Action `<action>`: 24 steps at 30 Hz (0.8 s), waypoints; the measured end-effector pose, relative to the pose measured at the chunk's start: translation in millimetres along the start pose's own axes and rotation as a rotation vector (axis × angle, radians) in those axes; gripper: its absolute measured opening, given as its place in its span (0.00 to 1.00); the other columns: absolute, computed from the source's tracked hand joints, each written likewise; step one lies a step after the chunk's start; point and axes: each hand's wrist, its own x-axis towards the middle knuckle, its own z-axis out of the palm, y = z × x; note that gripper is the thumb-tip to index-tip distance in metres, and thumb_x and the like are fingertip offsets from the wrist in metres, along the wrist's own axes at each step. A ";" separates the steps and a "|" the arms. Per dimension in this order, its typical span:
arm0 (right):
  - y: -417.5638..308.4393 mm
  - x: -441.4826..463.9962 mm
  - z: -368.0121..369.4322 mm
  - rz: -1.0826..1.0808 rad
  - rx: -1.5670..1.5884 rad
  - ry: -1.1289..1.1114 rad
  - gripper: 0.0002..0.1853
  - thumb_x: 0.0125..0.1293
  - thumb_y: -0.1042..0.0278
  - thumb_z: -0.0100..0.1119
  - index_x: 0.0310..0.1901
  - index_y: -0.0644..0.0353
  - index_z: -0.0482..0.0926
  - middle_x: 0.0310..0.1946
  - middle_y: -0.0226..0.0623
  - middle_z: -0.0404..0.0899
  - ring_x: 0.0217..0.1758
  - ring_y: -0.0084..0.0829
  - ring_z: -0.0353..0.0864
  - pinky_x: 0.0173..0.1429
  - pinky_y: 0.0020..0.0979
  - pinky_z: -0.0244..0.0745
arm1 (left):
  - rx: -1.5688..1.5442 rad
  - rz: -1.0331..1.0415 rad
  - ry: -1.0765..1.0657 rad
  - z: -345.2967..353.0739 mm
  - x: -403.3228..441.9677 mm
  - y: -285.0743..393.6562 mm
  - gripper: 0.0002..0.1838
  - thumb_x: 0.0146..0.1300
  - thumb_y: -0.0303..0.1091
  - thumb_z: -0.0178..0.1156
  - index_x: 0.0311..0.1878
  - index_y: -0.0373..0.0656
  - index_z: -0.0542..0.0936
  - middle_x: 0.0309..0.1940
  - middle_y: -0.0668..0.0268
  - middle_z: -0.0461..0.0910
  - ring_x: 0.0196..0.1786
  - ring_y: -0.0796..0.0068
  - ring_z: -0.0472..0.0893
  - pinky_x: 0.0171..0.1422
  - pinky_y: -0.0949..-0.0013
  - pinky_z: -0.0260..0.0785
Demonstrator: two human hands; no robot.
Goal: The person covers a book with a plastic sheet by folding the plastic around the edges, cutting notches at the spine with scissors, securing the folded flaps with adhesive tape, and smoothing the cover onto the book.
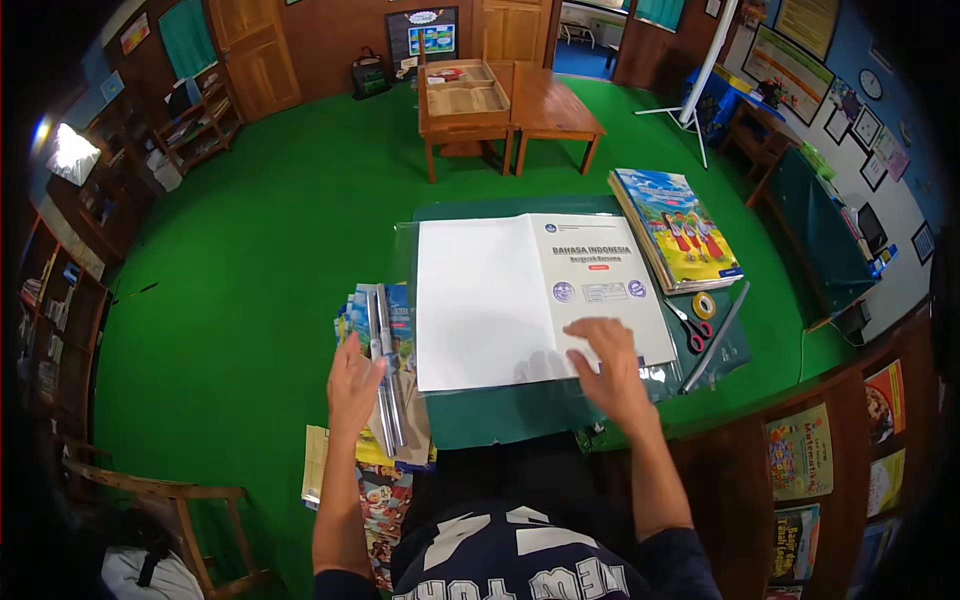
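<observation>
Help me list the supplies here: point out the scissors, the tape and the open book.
Scissors (pixel 690 322): head view, where the blades meet the handles.
Tape (pixel 703 315): head view, lower edge of the roll.
Open book (pixel 518 300): head view, blank page beside the fold.

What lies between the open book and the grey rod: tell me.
In the head view, scissors and a yellow tape roll lie between the open book and the grey rod, plus clear plastic at the book's lower corner.
</observation>
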 end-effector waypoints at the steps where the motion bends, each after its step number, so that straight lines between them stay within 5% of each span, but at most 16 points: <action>1: -5.6 -12.6 4.1 0.007 -0.005 -0.002 0.18 0.54 0.80 0.62 0.48 0.59 0.78 0.47 0.36 0.77 0.51 0.37 0.74 0.59 0.36 0.63 | -0.003 -0.004 -0.007 -1.0 -13.6 2.7 0.31 0.62 0.35 0.66 0.66 0.36 0.69 0.56 0.53 0.77 0.51 0.64 0.79 0.56 0.65 0.72; 3: -16.6 -30.4 15.1 -0.024 -0.038 0.040 0.19 0.54 0.79 0.63 0.49 0.59 0.78 0.49 0.35 0.77 0.52 0.37 0.73 0.61 0.37 0.62 | -0.401 -0.456 -0.125 -2.6 -36.0 17.6 0.32 0.62 0.33 0.66 0.68 0.36 0.67 0.51 0.57 0.79 0.44 0.72 0.79 0.52 0.71 0.73; 8: -36.3 -47.2 34.1 -0.118 -0.142 0.014 0.20 0.54 0.78 0.63 0.51 0.59 0.78 0.52 0.34 0.77 0.54 0.38 0.73 0.62 0.39 0.61 | -0.708 -0.533 -0.195 19.4 -59.1 20.0 0.27 0.64 0.31 0.63 0.66 0.36 0.71 0.46 0.58 0.80 0.39 0.80 0.77 0.46 0.78 0.72; 18: -36.1 -55.7 51.4 -0.075 -0.160 -0.042 0.18 0.55 0.79 0.62 0.50 0.59 0.80 0.52 0.34 0.78 0.54 0.36 0.74 0.61 0.36 0.61 | -0.571 -0.542 -0.092 37.5 -52.2 18.0 0.22 0.62 0.28 0.65 0.60 0.38 0.76 0.34 0.67 0.80 0.31 0.83 0.76 0.37 0.82 0.68; 21: -29.9 -47.0 39.0 -0.074 -0.080 -0.031 0.18 0.55 0.79 0.62 0.49 0.59 0.79 0.50 0.34 0.79 0.52 0.36 0.75 0.61 0.37 0.62 | -0.546 -0.552 -0.129 36.4 -50.1 3.9 0.25 0.62 0.30 0.66 0.62 0.38 0.73 0.36 0.66 0.79 0.32 0.80 0.76 0.38 0.81 0.69; 23: -22.1 -39.3 28.5 -0.072 0.008 -0.035 0.17 0.56 0.78 0.62 0.49 0.58 0.79 0.49 0.34 0.79 0.51 0.36 0.76 0.60 0.38 0.63 | -0.432 -0.495 0.061 38.2 -43.7 1.4 0.28 0.61 0.32 0.67 0.63 0.38 0.70 0.42 0.62 0.78 0.36 0.77 0.77 0.40 0.78 0.71; 24: -12.5 -31.6 25.5 -0.083 -0.004 -0.001 0.16 0.56 0.78 0.62 0.48 0.58 0.80 0.47 0.34 0.80 0.50 0.36 0.77 0.59 0.37 0.63 | -0.309 -0.288 0.124 37.3 -38.6 -2.5 0.29 0.60 0.32 0.67 0.63 0.39 0.70 0.45 0.60 0.77 0.40 0.72 0.77 0.45 0.73 0.72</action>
